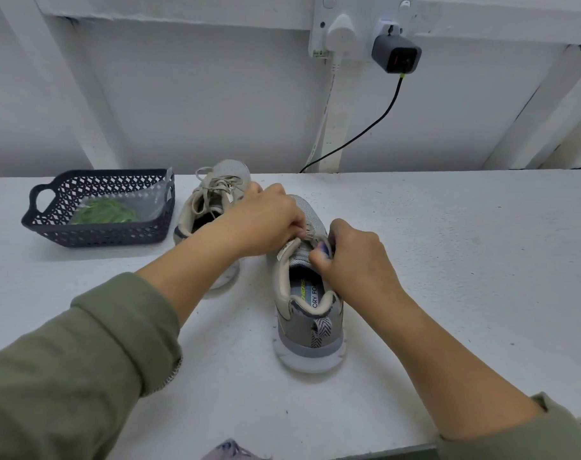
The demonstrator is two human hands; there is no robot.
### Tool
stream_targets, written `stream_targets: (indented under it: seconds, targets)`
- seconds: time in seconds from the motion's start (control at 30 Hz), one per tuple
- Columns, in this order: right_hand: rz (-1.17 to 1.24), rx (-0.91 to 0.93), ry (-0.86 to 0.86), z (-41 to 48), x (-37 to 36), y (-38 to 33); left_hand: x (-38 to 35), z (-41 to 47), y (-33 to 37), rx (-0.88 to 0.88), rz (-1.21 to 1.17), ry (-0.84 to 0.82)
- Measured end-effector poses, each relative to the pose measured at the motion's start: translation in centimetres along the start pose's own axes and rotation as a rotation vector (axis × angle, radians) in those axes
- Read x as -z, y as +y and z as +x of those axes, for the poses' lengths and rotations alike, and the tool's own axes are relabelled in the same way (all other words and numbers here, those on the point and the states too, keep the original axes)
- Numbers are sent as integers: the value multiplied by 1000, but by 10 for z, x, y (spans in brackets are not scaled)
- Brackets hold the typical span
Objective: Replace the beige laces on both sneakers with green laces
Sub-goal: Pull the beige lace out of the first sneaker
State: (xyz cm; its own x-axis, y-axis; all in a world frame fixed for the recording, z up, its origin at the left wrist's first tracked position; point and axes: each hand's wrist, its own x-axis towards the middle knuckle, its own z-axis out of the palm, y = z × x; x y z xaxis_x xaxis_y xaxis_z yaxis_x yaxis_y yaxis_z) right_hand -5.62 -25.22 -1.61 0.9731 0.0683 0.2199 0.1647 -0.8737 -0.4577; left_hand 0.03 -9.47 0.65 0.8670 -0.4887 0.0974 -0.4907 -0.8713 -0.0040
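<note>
The nearer sneaker (310, 313) lies heel toward the person, toe away. Left hand (269, 220) and right hand (352, 257) flank its top eyelets, curled fingers pinching the beige lace (310, 235); both equally near.

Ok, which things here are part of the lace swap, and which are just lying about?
Part of the job: near grey mesh sneaker, its beige laces pinched by left hand and right hand; far grey mesh sneaker, laced beige; green laces in a clear bag; dark perforated plastic basket holding them.
Lying about: grey plug-in charger with black cable; white wall plug.
</note>
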Motion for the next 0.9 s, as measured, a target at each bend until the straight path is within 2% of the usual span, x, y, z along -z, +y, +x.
stream_targets:
  seconds: [0.07, 0.1, 0.13, 0.2, 0.23, 0.27, 0.37, 0.43, 0.57, 0.63, 0.7, 0.73, 0.8, 0.83, 0.9]
  targets:
    - [0, -6, -3, 0, 0, 1, 2, -4, -3, 79, 222, 171]
    - [6, -8, -6, 0, 0, 2, 5, -8, -6, 191, 302, 241]
    - [14, -7, -11, 0, 0, 2, 8, -12, -9, 322, 363, 243]
    - [24, -3, -26, 0, -1, 0, 15, -16, -11, 594, 458, 67]
    - [29, -3, -32, 1, -1, 0, 15, -15, -10, 669, 471, 3]
    - [36, -4, -36, 1, -2, 0, 15, -13, -7, 653, 444, -3]
    - [65, -7, -29, 1, -2, 1, 6, -3, -1, 226, 35, 38]
    - [80, -11, -17, 0, -3, 2, 4, 1, 1, 76, -153, -29]
    - [109, -20, -4, -1, -2, 3, 2, 6, 5, 74, -115, -67]
    - [111, -22, 3, -2, -1, 5, 3, 3, 5, 105, -9, 56]
    - [117, -26, 0, -2, -1, 7, 7, -3, -3, 309, 172, 234]
    - [124, -26, -1, -2, -1, 8, 10, -7, -8, 433, 252, 239]
    - [128, -22, -10, -1, -1, 7, 13, -12, -12, 611, 346, 58]
    - [126, -23, -16, -1, -1, 6, 12, -11, -10, 622, 340, -14]
    - [122, -18, -25, -1, -2, 5, 7, -8, -3, 513, 246, -40]
